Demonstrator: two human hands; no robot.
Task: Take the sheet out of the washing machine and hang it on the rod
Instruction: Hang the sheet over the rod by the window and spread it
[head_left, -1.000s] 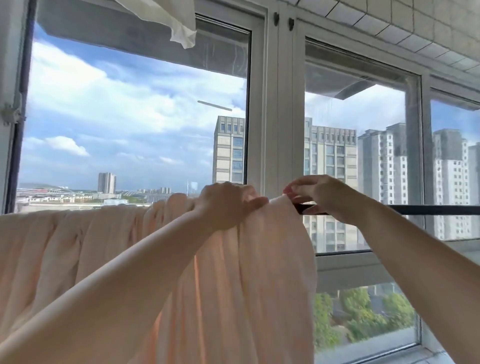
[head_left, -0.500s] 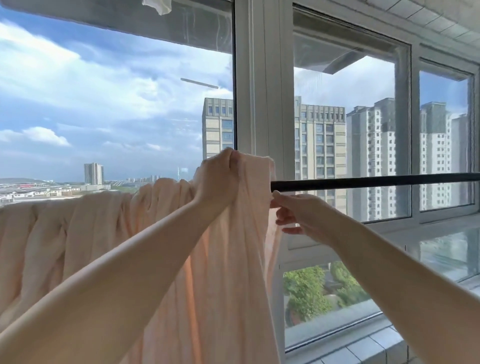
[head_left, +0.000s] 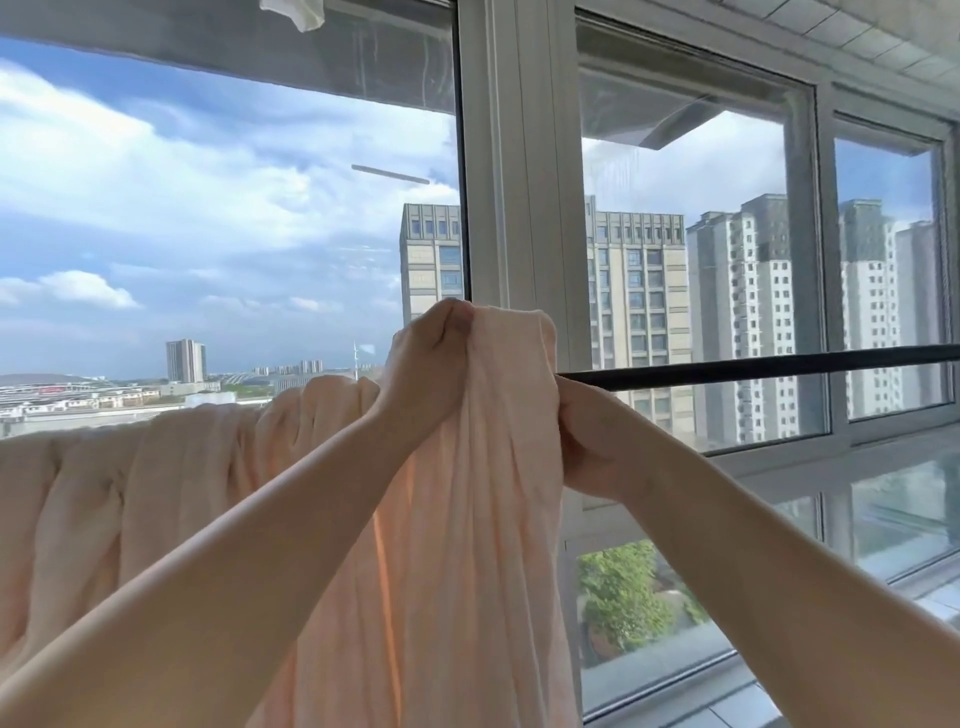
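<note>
Both hands (head_left: 426, 374) (head_left: 597, 447) clenched on the peach sheet (head_left: 467, 519) (bunched) over the black rod (head_left: 753, 366)

The sheet (head_left: 467, 519) is soft, matt peach cloth in wrinkled folds; the rod (head_left: 753, 366) looks smooth, dark and matt.

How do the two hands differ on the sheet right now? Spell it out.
The left hand is higher, bunching the sheet above the rod; the right hand sits lower, below the rod. The left hand grips the top of the fold with its fingers curled over it; the right hand grips the sheet's right edge from the side. Both hold the same peach sheet, arms stretched forward.
</note>
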